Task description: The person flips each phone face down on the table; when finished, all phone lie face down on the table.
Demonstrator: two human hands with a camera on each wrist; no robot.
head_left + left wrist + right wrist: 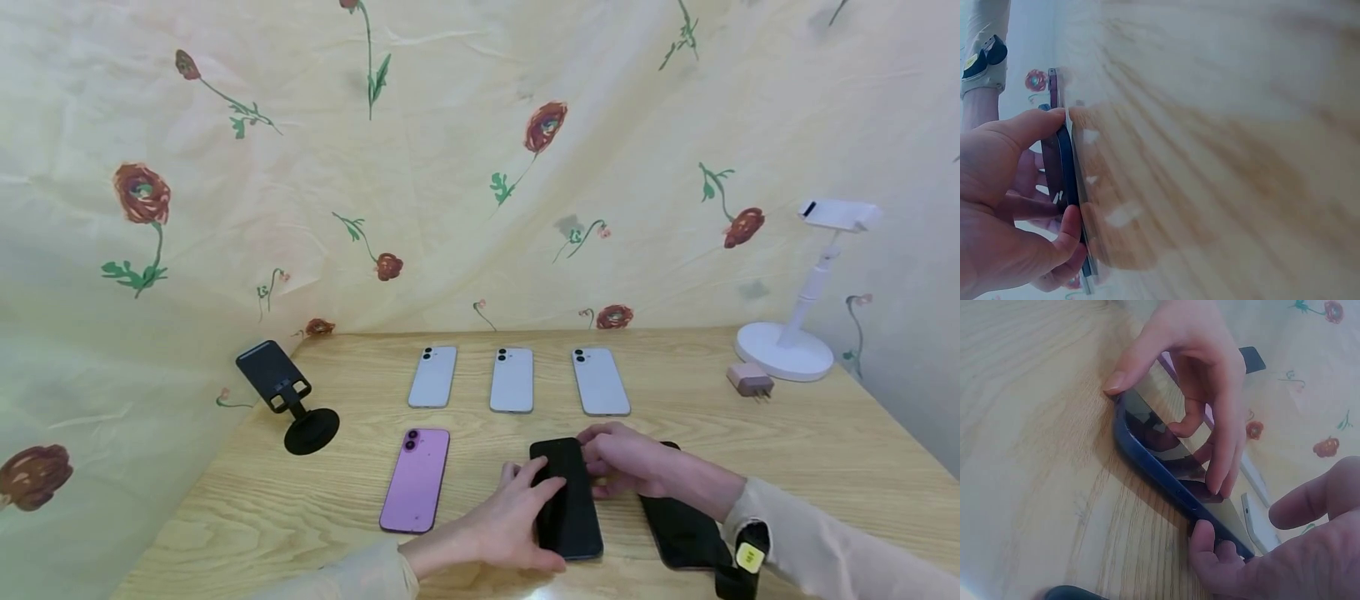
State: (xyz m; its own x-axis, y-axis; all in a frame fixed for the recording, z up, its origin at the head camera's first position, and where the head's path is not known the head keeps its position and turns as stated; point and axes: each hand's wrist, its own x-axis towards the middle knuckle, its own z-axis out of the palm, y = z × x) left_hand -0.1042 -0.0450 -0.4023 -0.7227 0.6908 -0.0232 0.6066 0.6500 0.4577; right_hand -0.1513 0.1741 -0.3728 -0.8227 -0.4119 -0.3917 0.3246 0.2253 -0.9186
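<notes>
A black smartphone (572,508) lies face up between the two hands, slightly raised from the table in the right wrist view. My left hand (517,521) holds it, thumb at the near end and other fingers over its dark screen. My right hand (626,462) grips its right edge near the far end with bent fingertips; how far they reach underneath is hidden. The phone's blue-black side shows in the left wrist view. Partly behind the right forearm lies a second dark phone (686,533). Left of the hands is a purple phone (416,483), back up.
Three white phones, left (432,377), middle (512,381) and right (601,382), lie in a row farther back. A black phone stand (311,430) is at left. At right stand a white stand (783,350) and a pinkish charger plug (750,380). Flowered cloth (450,167) backs the table.
</notes>
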